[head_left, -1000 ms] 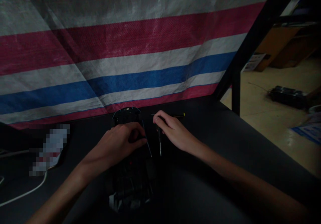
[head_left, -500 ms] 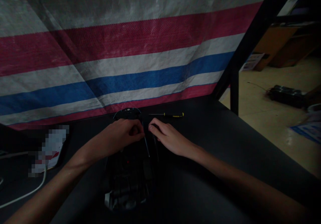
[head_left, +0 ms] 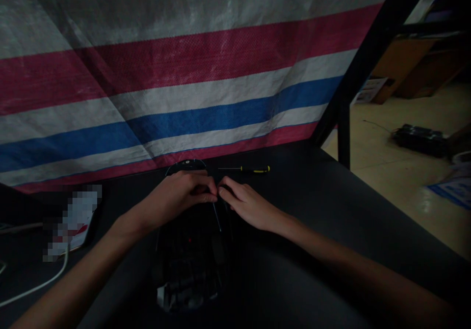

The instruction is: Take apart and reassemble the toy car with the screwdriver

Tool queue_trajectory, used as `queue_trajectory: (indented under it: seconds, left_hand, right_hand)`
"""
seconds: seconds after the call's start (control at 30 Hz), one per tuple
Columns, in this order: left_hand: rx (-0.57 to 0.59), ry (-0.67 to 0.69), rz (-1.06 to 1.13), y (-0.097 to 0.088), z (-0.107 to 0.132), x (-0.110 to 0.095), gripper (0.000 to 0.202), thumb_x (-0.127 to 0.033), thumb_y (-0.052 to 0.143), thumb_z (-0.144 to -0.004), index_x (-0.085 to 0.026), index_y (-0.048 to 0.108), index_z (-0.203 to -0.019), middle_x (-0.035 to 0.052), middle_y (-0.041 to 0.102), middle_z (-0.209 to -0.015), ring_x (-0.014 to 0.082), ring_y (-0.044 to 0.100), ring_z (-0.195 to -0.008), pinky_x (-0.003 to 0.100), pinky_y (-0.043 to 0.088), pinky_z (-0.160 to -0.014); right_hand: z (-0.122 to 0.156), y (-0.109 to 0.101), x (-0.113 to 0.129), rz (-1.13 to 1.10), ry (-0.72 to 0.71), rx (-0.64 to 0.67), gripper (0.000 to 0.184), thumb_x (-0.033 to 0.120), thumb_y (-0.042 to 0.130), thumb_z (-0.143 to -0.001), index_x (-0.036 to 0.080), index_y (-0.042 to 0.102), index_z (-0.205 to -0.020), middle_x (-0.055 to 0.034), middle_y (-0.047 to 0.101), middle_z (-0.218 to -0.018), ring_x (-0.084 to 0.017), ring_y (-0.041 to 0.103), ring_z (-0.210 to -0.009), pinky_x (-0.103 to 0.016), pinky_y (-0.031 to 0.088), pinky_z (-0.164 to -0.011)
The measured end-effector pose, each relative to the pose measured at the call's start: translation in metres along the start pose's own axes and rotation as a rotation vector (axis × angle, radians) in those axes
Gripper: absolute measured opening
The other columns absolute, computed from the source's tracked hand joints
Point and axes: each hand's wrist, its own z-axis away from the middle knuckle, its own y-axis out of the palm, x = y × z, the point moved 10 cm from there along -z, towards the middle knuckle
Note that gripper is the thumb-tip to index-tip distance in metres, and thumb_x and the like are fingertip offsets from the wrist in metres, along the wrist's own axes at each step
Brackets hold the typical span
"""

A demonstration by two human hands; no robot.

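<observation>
The left hand (head_left: 180, 189) and the right hand (head_left: 246, 201) meet, fingertips touching or nearly so, above the right side of a dark device (head_left: 191, 260), which sits on the tabletop (head_left: 305, 191) in the near middle. The fingers of both hands are bent and drawn close; whether they clamp something small, one cannot tell. For such fine work, it would be good that the left hand stays firm, the right makes only small movements, and neither presses hard on the thin light strip (head_left: 218, 217) below the left fingers. The device is black and longish, mostly lost in shadow, with a red light (head_left: 190, 240) and a pale piece (head_left: 161, 295) at its near left end. A screwdriver (head_left: 255, 169) lies beyond the right hand.
</observation>
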Motion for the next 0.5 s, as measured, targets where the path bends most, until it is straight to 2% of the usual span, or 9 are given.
queue_trajectory:
  seconds: [0.13, 0.23, 0.37, 0.5]
  left_hand:
    - [0.034, 0.065, 0.012, 0.0, -0.005, -0.005, 0.02, -0.04, 0.059, -0.102, -0.024, 0.071, -0.099, 0.0004, 0.068, -0.101, 0.0186, 0.066, -0.092, 0.031, 0.044, -0.082]
    - [0.059, 0.054, -0.016, 0.001, -0.01, -0.003, 0.022, -0.043, 0.057, -0.102, -0.024, 0.07, -0.098, 0.0021, 0.068, -0.105, 0.0216, 0.066, -0.1, 0.032, 0.044, -0.084]
    - [0.113, 0.051, -0.013, 0.003, -0.014, -0.005, 0.021, -0.04, 0.056, -0.102, -0.023, 0.069, -0.098, 0.0034, 0.068, -0.105, 0.0224, 0.066, -0.098, 0.034, 0.044, -0.082]
    - [0.162, 0.097, 0.057, 0.005, -0.018, -0.012, 0.019, -0.03, 0.054, -0.103, -0.021, 0.068, -0.094, 0.0045, 0.066, -0.103, 0.0213, 0.063, -0.097, 0.034, 0.044, -0.088]
  right_hand:
    - [0.0, -0.001, 0.003, -0.007, -0.017, 0.0, 0.025, 0.042, 0.04, -0.108, 0.023, 0.051, -0.097, 0.0053, 0.05, -0.071, -0.013, 0.053, -0.064, -0.029, 0.036, -0.064]
    - [0.001, -0.002, 0.002, -0.002, -0.011, 0.002, 0.026, 0.043, 0.039, -0.108, 0.023, 0.052, -0.099, 0.0054, 0.049, -0.071, -0.013, 0.053, -0.065, -0.029, 0.036, -0.064]
    - [0.001, -0.006, 0.002, 0.006, -0.01, -0.008, 0.026, 0.044, 0.039, -0.108, 0.023, 0.052, -0.099, 0.0049, 0.05, -0.072, -0.014, 0.054, -0.066, -0.03, 0.037, -0.065]
    - [0.0, -0.013, 0.001, -0.022, -0.009, -0.03, 0.028, 0.046, 0.04, -0.108, 0.023, 0.054, -0.098, 0.0033, 0.054, -0.076, -0.014, 0.055, -0.07, -0.029, 0.039, -0.068]
